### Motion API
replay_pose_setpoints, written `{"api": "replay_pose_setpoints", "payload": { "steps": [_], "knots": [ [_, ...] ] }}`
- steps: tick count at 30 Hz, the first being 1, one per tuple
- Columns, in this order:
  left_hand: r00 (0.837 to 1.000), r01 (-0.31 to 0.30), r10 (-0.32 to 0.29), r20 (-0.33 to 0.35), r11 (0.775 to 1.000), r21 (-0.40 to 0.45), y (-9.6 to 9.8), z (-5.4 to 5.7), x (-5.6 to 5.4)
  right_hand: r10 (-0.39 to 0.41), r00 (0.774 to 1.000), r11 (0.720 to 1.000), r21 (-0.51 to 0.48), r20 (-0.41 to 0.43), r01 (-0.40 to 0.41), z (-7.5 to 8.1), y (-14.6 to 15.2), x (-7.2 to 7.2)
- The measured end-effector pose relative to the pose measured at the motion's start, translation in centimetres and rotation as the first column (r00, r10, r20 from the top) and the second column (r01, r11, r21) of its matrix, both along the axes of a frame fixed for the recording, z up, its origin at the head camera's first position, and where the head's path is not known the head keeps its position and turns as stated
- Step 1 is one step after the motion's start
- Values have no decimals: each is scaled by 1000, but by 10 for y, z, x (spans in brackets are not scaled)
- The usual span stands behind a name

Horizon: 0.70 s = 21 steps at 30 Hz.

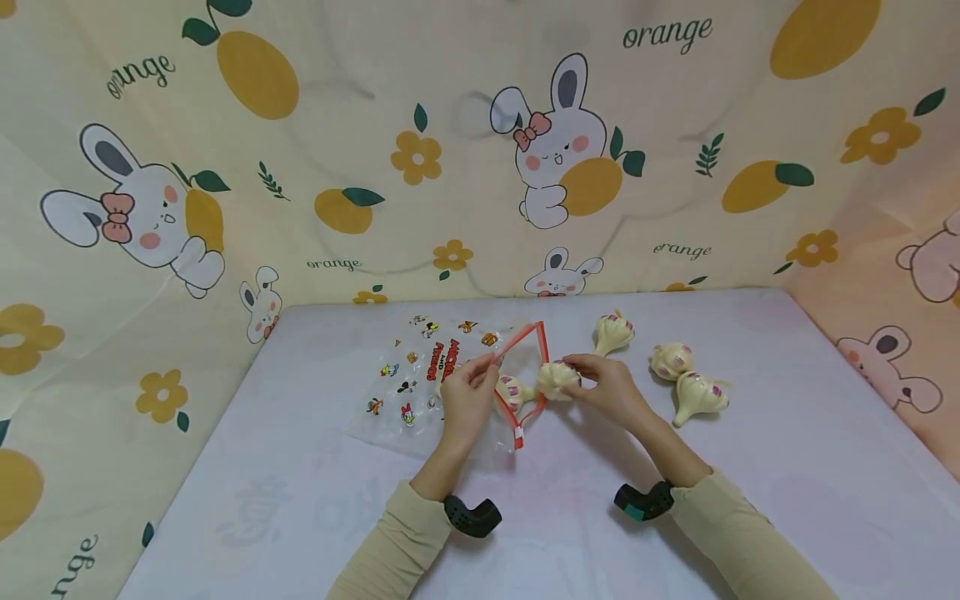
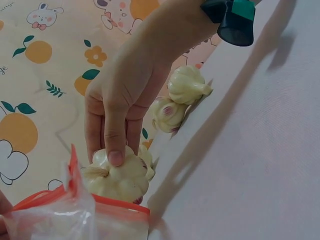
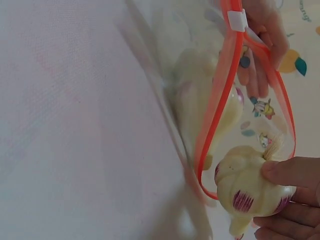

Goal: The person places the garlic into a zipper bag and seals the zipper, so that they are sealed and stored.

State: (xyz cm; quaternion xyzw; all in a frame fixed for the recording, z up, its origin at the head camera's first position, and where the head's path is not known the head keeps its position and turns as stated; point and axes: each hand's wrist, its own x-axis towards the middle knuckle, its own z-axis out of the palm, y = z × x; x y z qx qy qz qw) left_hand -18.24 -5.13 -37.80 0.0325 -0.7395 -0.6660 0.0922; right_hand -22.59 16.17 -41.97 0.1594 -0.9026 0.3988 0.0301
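A clear zip bag (image 1: 405, 421) with cartoon prints and a red zip edge lies on the table, its mouth spread open toward the right. My left hand (image 1: 468, 400) pinches the bag by its upper edge. In my right hand (image 1: 609, 388) is a garlic bulb (image 1: 557, 380), held between thumb and fingers right at the mouth. The right wrist view shows this bulb (image 3: 247, 182) with purple patches, beside the red zip edge (image 3: 220, 107). Another garlic bulb (image 1: 513, 392) sits inside the bag, partly seen through the plastic.
To the right on the white tabletop (image 1: 300, 500) lie three more garlic bulbs: one at the back (image 1: 614, 332), then a pair touching, the rear bulb (image 1: 671, 360) and the front bulb (image 1: 699, 396). A patterned cloth (image 1: 465, 167) rises behind the table. Both wrists carry black cameras.
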Motion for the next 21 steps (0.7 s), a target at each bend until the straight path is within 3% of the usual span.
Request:
{"api": "replay_pose_setpoints", "payload": {
  "steps": [6,13,21],
  "knots": [
    [1000,-12,12,3,1000,8,0,-7,-4,14,1000,1000,3,-1,-14,-1,-4,0],
    [999,-30,31,-24,999,9,-1,-39,-22,18,1000,1000,4,-2,-18,-3,-10,1],
    [999,-17,18,-34,1000,21,-1,-39,-21,35,999,999,-7,-11,-35,-1,-15,3]
  ]
}}
